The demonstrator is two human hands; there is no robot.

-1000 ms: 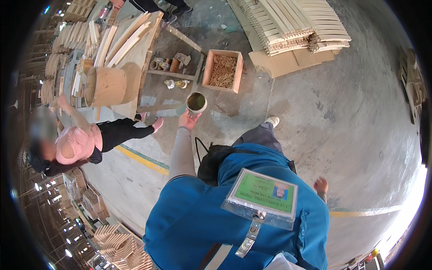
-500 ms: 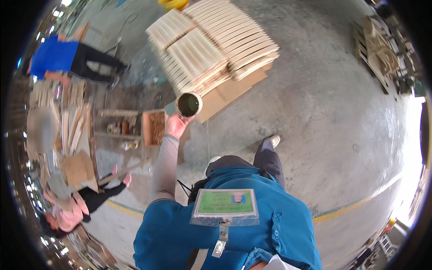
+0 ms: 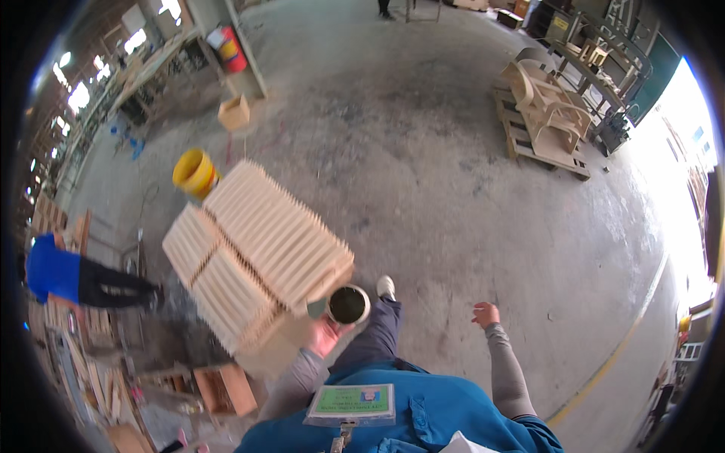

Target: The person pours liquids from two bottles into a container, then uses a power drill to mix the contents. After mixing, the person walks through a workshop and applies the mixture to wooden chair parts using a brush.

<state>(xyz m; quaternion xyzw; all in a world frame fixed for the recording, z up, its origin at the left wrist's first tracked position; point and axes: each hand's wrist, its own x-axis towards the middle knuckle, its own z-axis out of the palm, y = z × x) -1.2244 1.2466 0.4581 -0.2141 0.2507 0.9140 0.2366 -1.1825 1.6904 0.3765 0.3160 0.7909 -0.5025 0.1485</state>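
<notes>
My left hand (image 3: 323,337) grips the side of a round, open-topped pot (image 3: 349,304) with a pale rim and a dark inside. What the pot contains is too dark to tell. It is held low in front of me, beside the near corner of a large stack of ribbed, pale wooden pieces (image 3: 279,234). Off to the right, my right hand (image 3: 485,314) hangs in the air over the concrete floor. Its fingers are loosely bent and a little apart, with nothing in them.
A yellow bucket (image 3: 195,174) stands beyond the stack, and a wooden box (image 3: 226,389) sits at the lower left. Curved wooden parts (image 3: 550,106) lie on a pallet (image 3: 521,143) at the far right. A person in a blue top (image 3: 53,269) is at the left.
My view has swung forward and to the right, and my legs have stepped. My right hand has come into view. The pot stays in my left hand, now beside the stack's near right corner.
</notes>
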